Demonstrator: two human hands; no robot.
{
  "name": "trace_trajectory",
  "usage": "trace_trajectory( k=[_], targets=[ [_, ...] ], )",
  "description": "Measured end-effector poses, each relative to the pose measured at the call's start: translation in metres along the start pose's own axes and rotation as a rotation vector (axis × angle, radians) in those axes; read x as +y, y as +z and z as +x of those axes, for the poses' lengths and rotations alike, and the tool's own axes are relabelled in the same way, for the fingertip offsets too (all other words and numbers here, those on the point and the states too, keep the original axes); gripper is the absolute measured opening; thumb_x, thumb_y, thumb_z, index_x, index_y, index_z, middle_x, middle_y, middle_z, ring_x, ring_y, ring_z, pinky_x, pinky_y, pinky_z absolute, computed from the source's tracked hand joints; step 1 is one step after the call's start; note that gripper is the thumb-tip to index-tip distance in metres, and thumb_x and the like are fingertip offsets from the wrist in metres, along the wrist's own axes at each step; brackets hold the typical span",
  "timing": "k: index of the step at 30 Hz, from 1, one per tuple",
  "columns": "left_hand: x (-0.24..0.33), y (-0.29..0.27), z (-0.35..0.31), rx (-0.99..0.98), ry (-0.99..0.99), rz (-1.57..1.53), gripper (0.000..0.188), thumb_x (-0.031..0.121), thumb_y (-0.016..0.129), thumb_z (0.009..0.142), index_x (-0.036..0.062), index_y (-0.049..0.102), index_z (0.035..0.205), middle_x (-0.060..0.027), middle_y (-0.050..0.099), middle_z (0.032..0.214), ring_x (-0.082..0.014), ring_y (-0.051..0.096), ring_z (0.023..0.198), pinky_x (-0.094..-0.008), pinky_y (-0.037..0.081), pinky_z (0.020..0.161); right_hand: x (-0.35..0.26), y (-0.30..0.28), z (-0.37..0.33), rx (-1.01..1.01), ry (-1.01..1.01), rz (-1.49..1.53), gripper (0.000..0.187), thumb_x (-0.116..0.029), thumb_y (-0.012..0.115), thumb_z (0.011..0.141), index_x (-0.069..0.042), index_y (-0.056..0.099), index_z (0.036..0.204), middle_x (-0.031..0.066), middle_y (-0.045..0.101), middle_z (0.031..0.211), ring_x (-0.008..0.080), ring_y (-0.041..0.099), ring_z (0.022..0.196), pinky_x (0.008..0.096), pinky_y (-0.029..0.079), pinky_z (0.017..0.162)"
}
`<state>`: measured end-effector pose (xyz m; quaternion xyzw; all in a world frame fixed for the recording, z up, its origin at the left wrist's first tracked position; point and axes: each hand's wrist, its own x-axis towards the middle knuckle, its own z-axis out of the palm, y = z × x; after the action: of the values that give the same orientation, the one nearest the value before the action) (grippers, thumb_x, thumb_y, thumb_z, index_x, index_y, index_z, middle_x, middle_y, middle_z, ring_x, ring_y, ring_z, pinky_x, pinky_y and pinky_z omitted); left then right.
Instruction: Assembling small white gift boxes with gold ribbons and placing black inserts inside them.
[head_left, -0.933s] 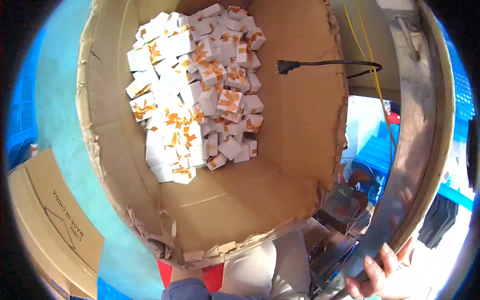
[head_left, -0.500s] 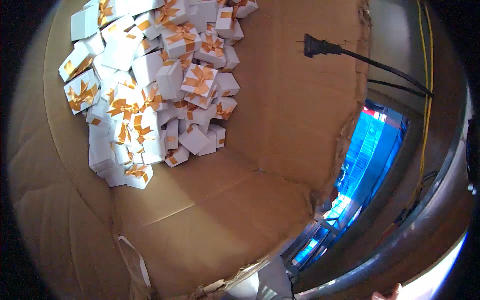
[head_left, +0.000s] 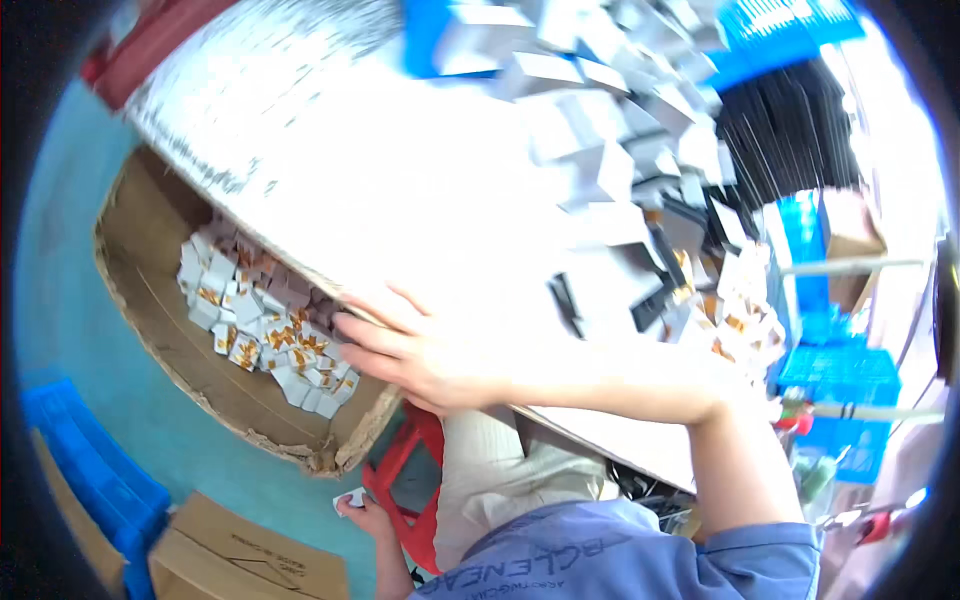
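My right arm reaches across the front of the white tabletop (head_left: 400, 190). At the table's edge, above the carton, my right hand (head_left: 430, 355) is open with its fingers spread and no object in it. Low beside the red stool (head_left: 405, 470), my left hand (head_left: 368, 517) is closed on a small white box (head_left: 350, 501). Under the table's edge stands a large brown carton (head_left: 170, 340) with many small white gift boxes (head_left: 245, 310) tied with orange ribbon bows. Part of that pile is hidden by the tabletop.
White and black box parts (head_left: 600, 230) lie heaped on the table's right side, near ribboned boxes (head_left: 730, 330). A blue basket (head_left: 790, 35) stands behind. On the floor are a closed brown carton (head_left: 245, 550) and a blue crate (head_left: 95, 470). More blue crates (head_left: 850, 385) stand at right.
My view has swung up from inside the carton to the table and my own body. Both my hands now show, the left holding a small white box.
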<state>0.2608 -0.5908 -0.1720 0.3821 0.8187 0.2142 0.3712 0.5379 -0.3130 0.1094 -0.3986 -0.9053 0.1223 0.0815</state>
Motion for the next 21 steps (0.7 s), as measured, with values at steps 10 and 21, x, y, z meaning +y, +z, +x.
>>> trace_trajectory(
  k=[10, 21],
  targets=[
    [0.265, -0.069, -0.035, -0.147, 1.559, 0.009, 0.04, -0.007, 0.055, 0.076, -0.0019, 0.04, 0.113, -0.016, 0.052, 0.093, -0.0306, 0.052, 0.08, -0.0413, 0.042, 0.072, -0.033, -0.023, -0.199, 0.678, 0.388, -0.172, 0.046, -0.008, 0.066, 0.062, -0.007, 0.058, 0.107, 0.017, 0.051, 0.119, 0.0328, 0.048, 0.112, 0.0471, 0.039, 0.092],
    [0.407, 0.006, -0.135, -0.345, 1.967, 0.283, 0.038, 0.011, 0.07, 0.068, 0.0064, 0.059, 0.104, -0.0117, 0.052, 0.108, -0.0314, 0.05, 0.1, -0.0367, 0.039, 0.084, 0.072, -0.085, -0.262, 0.499, 0.998, -0.16, 0.035, -0.008, 0.06, 0.074, -0.002, 0.06, 0.108, 0.0133, 0.058, 0.102, 0.0317, 0.055, 0.097, 0.0376, 0.045, 0.083]
  ],
)
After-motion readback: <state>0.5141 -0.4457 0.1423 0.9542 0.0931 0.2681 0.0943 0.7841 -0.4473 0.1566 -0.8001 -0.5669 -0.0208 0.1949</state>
